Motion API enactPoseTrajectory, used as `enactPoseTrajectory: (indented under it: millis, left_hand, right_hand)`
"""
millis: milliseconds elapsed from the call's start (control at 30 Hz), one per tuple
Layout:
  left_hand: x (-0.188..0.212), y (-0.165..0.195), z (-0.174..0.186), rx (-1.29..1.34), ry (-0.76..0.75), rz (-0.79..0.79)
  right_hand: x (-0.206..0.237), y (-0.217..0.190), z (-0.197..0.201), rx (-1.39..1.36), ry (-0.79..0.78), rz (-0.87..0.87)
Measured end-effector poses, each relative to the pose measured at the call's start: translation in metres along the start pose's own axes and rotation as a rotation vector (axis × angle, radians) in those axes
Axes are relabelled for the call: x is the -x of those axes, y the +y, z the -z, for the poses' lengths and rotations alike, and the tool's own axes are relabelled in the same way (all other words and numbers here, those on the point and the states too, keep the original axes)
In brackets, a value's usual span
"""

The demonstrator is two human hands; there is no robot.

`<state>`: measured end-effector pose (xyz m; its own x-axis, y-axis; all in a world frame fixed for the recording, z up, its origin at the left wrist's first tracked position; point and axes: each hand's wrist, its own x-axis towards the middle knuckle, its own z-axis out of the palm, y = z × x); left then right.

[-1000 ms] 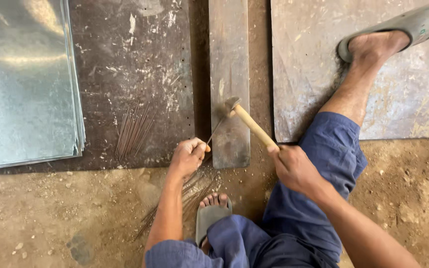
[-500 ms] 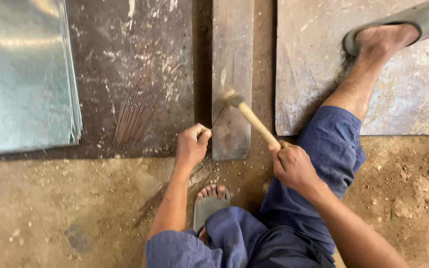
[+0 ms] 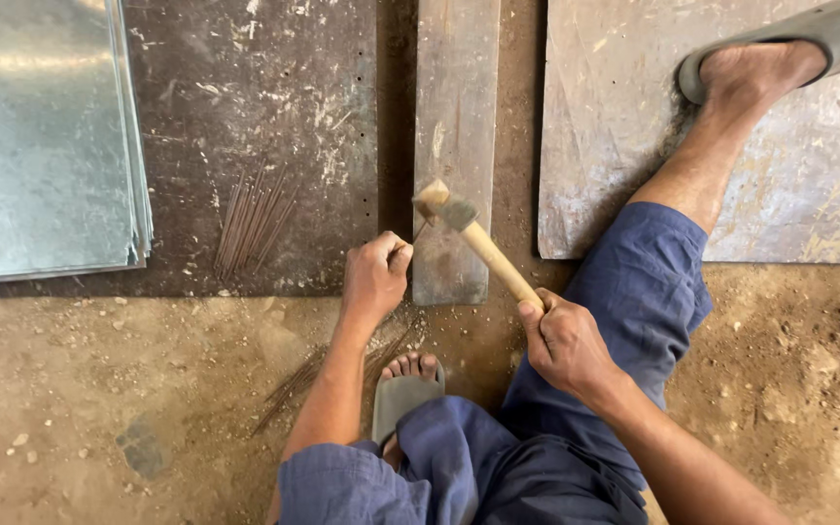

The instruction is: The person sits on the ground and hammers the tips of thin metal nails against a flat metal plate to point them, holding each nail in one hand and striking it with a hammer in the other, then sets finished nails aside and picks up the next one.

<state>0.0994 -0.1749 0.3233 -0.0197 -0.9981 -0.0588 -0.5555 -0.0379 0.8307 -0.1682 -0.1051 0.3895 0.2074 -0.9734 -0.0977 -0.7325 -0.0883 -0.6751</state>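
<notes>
Dirt floor, brown and gritty with small pebbles, fills the near half of our view; flat slabs and sheets lie across the far half.

Nearest to us, blue trouser legs [image 3: 498, 467] bunch up at the bottom edge. One foot in a grey sandal [image 3: 402, 399] sits tucked between the forearms, toes showing. Thin dark wires [image 3: 294, 384] lie scattered on the dirt just left of that foot.

Our right hand [image 3: 566, 340] is wrapped tight around the low end of a wooden hammer handle [image 3: 493, 258]. The handle slants up and left to the hammer head [image 3: 437, 201], which sits over the lower part of a narrow grey plank [image 3: 459, 117]. We cannot tell whether the head touches the plank or hangs just above it.

Our left hand [image 3: 376, 275] is curled into a loose fist at the plank's left edge, thumb and forefinger pinched on a thin wire piece [image 3: 418, 233] that slants up toward the hammer head. The piece is too fine to make out further.

Left of that hand, a dark scuffed sheet [image 3: 245, 97] lies flat, with a small bundle of straight thin rods [image 3: 253, 219] resting on it. Further left, a stack of shiny metal sheets [image 3: 41, 146] overlaps the dark sheet's edge.

Right of the plank, a pale worn board [image 3: 614, 117] carries our outstretched leg; the far foot [image 3: 755, 73], in another grey sandal, rests near the top right corner.
</notes>
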Motion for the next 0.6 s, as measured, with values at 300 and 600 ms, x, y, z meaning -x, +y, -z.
enactPoseTrajectory:
  millis: [300,600]
  left_hand:
    - [-0.001,-0.008,-0.001,0.037,-0.009,0.024]
    - [0.028,-0.006,0.006,0.806,-0.024,0.320]
  right_hand:
    - [0.011,0.006,-0.013,0.016,0.007,0.135]
    - [0.052,0.080,-0.028,-1.069,-0.351,-0.693]
